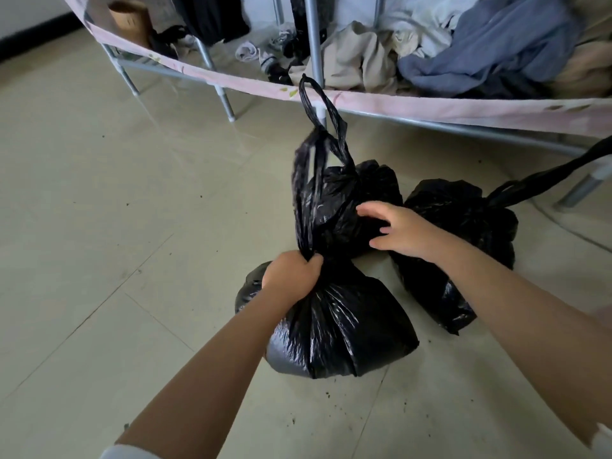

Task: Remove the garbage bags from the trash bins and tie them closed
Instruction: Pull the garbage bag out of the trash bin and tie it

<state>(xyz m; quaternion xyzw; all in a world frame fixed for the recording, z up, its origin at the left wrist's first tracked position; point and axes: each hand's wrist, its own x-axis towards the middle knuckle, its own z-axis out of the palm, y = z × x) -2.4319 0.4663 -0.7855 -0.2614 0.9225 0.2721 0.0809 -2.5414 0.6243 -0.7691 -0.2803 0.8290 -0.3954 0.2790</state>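
tying step: left hand (293,276) pinches the near garbage bag (341,329) neck; right hand (397,231), spread, likely must take the handle loop (318,104).

I saw thin black plastic on the nearest garbage bag (334,329), glossy and crinkled, with pale sheen along its folds. At one o'clock a second bag (357,200) showed the same shiny film, and the third bag (463,240) at two o'clock did too. The floor (116,210) was smooth pale tile with a dull glaze, gritty with dark specks. The rack poles (314,44) at twelve o'clock looked like brushed metal. The heaped clothes (480,51) were soft matt cloth.
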